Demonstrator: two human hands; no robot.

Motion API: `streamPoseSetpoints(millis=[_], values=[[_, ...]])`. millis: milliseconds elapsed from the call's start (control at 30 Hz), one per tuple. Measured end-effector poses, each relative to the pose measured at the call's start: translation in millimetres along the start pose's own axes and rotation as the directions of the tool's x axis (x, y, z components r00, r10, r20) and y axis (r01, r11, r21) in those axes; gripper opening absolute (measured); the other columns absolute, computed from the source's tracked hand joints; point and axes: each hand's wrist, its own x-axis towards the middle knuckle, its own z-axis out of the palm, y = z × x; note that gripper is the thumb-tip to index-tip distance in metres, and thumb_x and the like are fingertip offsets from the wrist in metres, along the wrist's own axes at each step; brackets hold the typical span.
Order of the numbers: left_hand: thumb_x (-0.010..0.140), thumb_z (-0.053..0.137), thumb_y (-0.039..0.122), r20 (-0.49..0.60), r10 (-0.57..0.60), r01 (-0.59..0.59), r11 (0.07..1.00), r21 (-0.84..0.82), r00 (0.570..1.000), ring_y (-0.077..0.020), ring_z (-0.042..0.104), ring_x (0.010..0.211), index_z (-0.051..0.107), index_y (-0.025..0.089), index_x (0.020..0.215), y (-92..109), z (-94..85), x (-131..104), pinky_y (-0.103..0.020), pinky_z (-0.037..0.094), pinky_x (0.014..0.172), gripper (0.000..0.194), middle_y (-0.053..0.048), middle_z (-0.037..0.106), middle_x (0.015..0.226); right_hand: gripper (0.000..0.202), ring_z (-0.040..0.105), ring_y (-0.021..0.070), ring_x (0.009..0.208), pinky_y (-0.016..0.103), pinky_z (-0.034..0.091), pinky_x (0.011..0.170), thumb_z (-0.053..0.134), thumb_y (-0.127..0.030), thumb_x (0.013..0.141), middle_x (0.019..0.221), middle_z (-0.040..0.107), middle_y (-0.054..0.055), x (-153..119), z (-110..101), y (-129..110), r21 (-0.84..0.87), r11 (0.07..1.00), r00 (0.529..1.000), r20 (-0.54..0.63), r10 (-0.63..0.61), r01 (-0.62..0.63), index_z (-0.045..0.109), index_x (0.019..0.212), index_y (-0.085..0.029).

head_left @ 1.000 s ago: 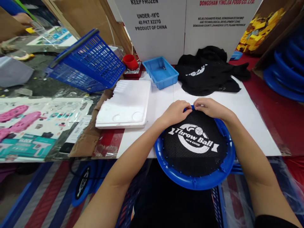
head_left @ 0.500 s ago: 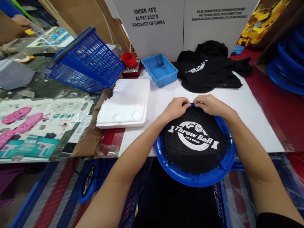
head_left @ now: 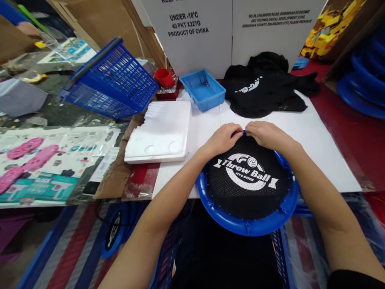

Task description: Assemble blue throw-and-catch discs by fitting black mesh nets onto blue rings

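Observation:
A round blue plastic hoop (head_left: 249, 228) with black mesh fabric (head_left: 231, 202) across it lies tilted at the table's front edge; the mesh is printed "Throw Ball". At its far rim my left hand (head_left: 226, 137) pinches the fabric edge against the blue ring. Close beside it, my right hand (head_left: 264, 134) grips the same rim, fingers bent over the edge. Fingertips nearly meet at the top, and the bit of rim under them is mostly hidden. Beyond my hands lies a pile of loose black mesh pieces (head_left: 267, 94), one with a white print.
Behind stands a white carton (head_left: 195, 48). A light-blue tray (head_left: 207, 96), a white foam block (head_left: 162, 136) and a red cup (head_left: 164, 78) sit left of centre, near a tilted blue basket (head_left: 114, 80). Blue rings (head_left: 357, 92) are stacked at the right.
Both hands stay at the far rim, with my right fingers shifted slightly and bent further over the edge. The view has moved a little; the hoop stays in place.

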Motion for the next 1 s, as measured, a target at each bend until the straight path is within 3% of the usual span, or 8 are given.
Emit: streamPoseSetpoints(millis=[167, 267, 400, 500, 600, 867, 933, 1000], values=[[0.108, 0.057, 0.034, 0.141, 0.052, -0.079, 0.978, 0.195, 0.989, -0.0292, 0.064, 0.124, 0.070, 0.024, 0.135, 12.5, 1.4, -9.0, -0.049, 0.046, 0.114, 0.032, -0.009, 0.074, 0.133, 0.024, 0.068, 0.0290, 0.106, 0.039, 0.051, 0.094, 0.052, -0.017, 0.101, 0.114, 0.075, 0.012, 5.8, 4.5, 13.3, 0.178, 0.984, 0.999, 0.041, 0.000, -0.008, 0.076, 0.102, -0.019], [0.108, 0.058, 0.032, 0.168, 0.042, -0.080, 0.971, 0.226, 0.985, -0.0293, 0.063, 0.123, 0.069, 0.024, 0.139, 12.6, 3.2, -7.9, -0.049, 0.046, 0.114, 0.034, -0.009, 0.073, 0.135, 0.023, 0.069, 0.0295, 0.105, 0.040, 0.052, 0.093, 0.054, -0.015, 0.098, 0.119, 0.074, 0.014, 9.8, 9.6, 18.5, 0.168, 0.985, 0.998, 0.054, 0.029, -0.037, 0.077, 0.099, -0.018], [0.109, 0.057, 0.032, 0.182, 0.032, -0.084, 0.955, 0.284, 0.983, -0.0296, 0.063, 0.121, 0.070, 0.021, 0.136, 15.0, 2.3, -5.7, -0.047, 0.048, 0.111, 0.032, -0.011, 0.073, 0.132, 0.021, 0.068, 0.0286, 0.098, 0.041, 0.053, 0.090, 0.055, -0.018, 0.097, 0.109, 0.073, 0.014, 7.9, 9.8, 20.2, 0.211, 0.977, 0.999, 0.013, 0.038, -0.040, 0.076, 0.096, -0.018], [0.112, 0.050, 0.031, 0.161, -0.019, -0.046, 0.920, 0.390, 0.987, -0.0307, 0.065, 0.114, 0.072, 0.019, 0.128, 21.3, 0.2, -5.9, -0.044, 0.051, 0.101, 0.030, -0.013, 0.073, 0.121, 0.021, 0.068, 0.0265, 0.091, 0.040, 0.053, 0.086, 0.056, -0.026, 0.099, 0.100, 0.075, 0.010, -0.1, 2.6, 21.9, 0.306, 0.951, 0.998, -0.024, 0.063, -0.053, 0.075, 0.097, -0.019], [0.113, 0.046, 0.031, 0.118, -0.088, 0.023, 0.884, 0.467, 0.989, -0.0306, 0.065, 0.106, 0.073, 0.019, 0.121, 24.2, -3.4, -7.4, -0.043, 0.052, 0.092, 0.031, -0.013, 0.073, 0.113, 0.025, 0.070, 0.0265, 0.094, 0.040, 0.054, 0.087, 0.052, -0.026, 0.100, 0.104, 0.079, 0.010, -9.7, -4.2, 25.6, 0.352, 0.934, 0.995, -0.056, 0.087, -0.062, 0.076, 0.103, -0.020], [0.109, 0.046, 0.026, -0.106, -0.313, 0.316, 0.766, 0.560, 0.944, -0.0326, 0.065, 0.098, 0.072, 0.015, 0.118, -0.5, -30.2, -19.6, -0.047, 0.053, 0.085, 0.030, -0.019, 0.071, 0.113, 0.020, 0.069, 0.0332, 0.107, 0.050, 0.055, 0.097, 0.055, -0.028, 0.100, 0.113, 0.076, 0.012, -23.2, -8.3, 44.7, 0.208, 0.975, 0.983, -0.151, 0.107, -0.074, 0.074, 0.107, -0.023], [0.109, 0.046, 0.025, -0.148, -0.276, 0.310, 0.762, 0.569, 0.950, -0.0366, 0.065, 0.107, 0.072, 0.013, 0.119, -3.2, -35.4, -20.4, -0.053, 0.052, 0.092, 0.031, -0.021, 0.070, 0.121, 0.019, 0.070, 0.0340, 0.110, 0.051, 0.055, 0.100, 0.058, -0.034, 0.101, 0.119, 0.076, 0.013, -23.3, -11.3, 42.7, 0.234, 0.971, 0.981, -0.166, 0.099, -0.058, 0.073, 0.102, -0.023], [0.109, 0.049, 0.027, -0.093, -0.150, 0.176, 0.826, 0.536, 0.984, -0.0375, 0.063, 0.121, 0.071, 0.013, 0.124, -1.5, -37.3, -19.4, -0.054, 0.050, 0.102, 0.030, -0.020, 0.067, 0.132, 0.023, 0.070, 0.0341, 0.115, 0.052, 0.054, 0.103, 0.060, -0.041, 0.102, 0.128, 0.075, 0.014, -22.8, -14.0, 36.9, 0.276, 0.961, 0.984, -0.161, 0.077, -0.030, 0.073, 0.095, -0.023]])
